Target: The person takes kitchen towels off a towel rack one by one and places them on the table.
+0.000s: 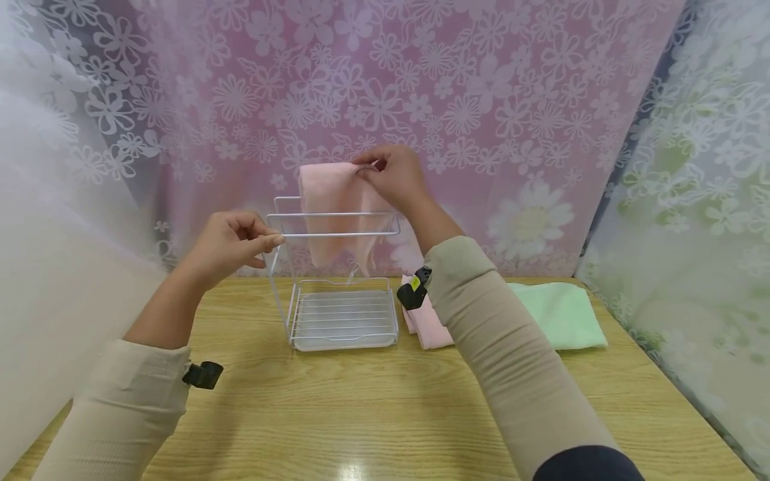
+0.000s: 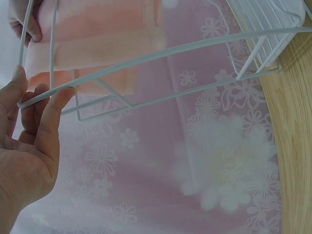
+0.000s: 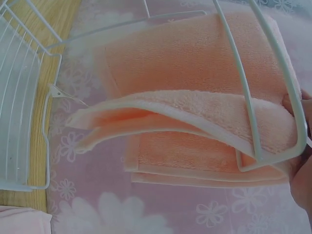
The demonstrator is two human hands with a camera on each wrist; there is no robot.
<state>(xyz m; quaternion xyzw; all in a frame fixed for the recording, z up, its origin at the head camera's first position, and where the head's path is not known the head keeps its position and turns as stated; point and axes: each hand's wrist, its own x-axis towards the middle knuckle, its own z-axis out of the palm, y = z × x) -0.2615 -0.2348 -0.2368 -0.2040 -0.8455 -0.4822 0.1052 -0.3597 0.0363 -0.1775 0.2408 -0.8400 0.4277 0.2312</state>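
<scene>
A white wire rack (image 1: 337,235) stands on the table, with a slatted lower shelf over a pale tray (image 1: 345,321). At its upper left corner my left hand (image 1: 231,244) pinches the top wire between thumb and fingers, also seen in the left wrist view. A folded pink towel (image 1: 327,194) hangs at the rack's top, behind the front wires. My right hand (image 1: 397,175) pinches its upper right edge between thumb and fingers. In the right wrist view, the towel's layers (image 3: 195,112) fall loosely apart at the lower end, and a small tag hangs from it.
Right of the rack lies another folded pink towel (image 1: 430,325), partly hidden by my right sleeve. A folded light green towel (image 1: 562,314) lies farther right. A flowered curtain (image 1: 469,100) closes off the back of the wooden table (image 1: 337,414).
</scene>
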